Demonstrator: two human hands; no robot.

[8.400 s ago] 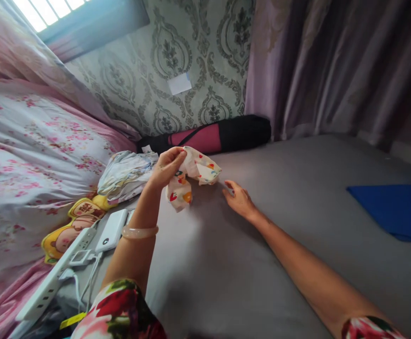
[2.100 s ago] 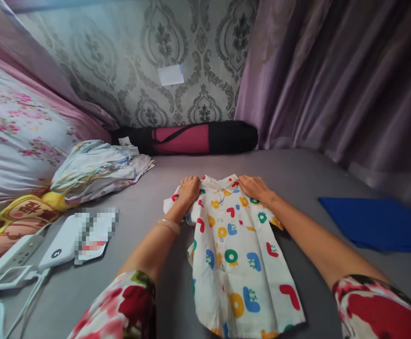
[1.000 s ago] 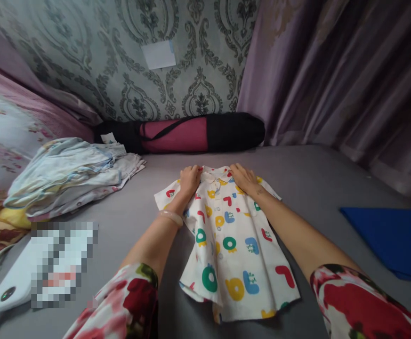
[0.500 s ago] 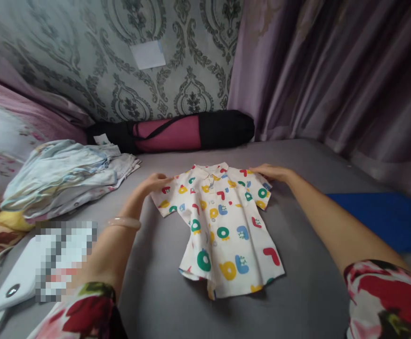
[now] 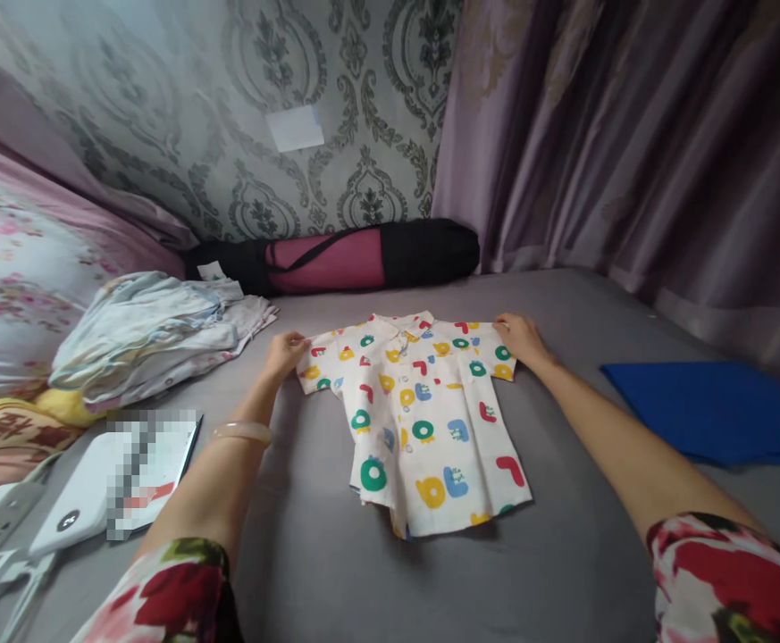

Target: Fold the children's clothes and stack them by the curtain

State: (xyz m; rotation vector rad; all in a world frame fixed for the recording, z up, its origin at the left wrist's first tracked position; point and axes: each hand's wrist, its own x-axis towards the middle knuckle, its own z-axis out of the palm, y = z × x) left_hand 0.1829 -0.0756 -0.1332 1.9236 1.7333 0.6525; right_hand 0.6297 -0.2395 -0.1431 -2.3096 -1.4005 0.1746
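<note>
A small white short-sleeved shirt (image 5: pixel 423 420) with colourful letter shapes lies face up on the grey bed sheet (image 5: pixel 564 554), its collar away from me. My left hand (image 5: pixel 287 350) pinches the end of the left-side sleeve. At the opposite sleeve, my right hand (image 5: pixel 518 338) grips the upper edge near the cuff. Between the two hands the sleeves are stretched out sideways. The front is buttoned, with soft creases down the body, and the hem's lower left part is a little rumpled.
Crumpled pale clothes (image 5: pixel 155 330) are heaped at the left beside a floral pillow (image 5: pixel 20 295). Nearer lie a white power bank (image 5: pixel 78 500) and a power strip (image 5: pixel 1 527). A black and maroon long bag (image 5: pixel 329 259) rests along the wall. Folded blue cloth (image 5: pixel 711 411) lies right.
My hands have moved slightly apart, drawing the sleeves out straighter and wider. The right hand has shifted outward to the sleeve's end. The camera view has shifted a little.
</note>
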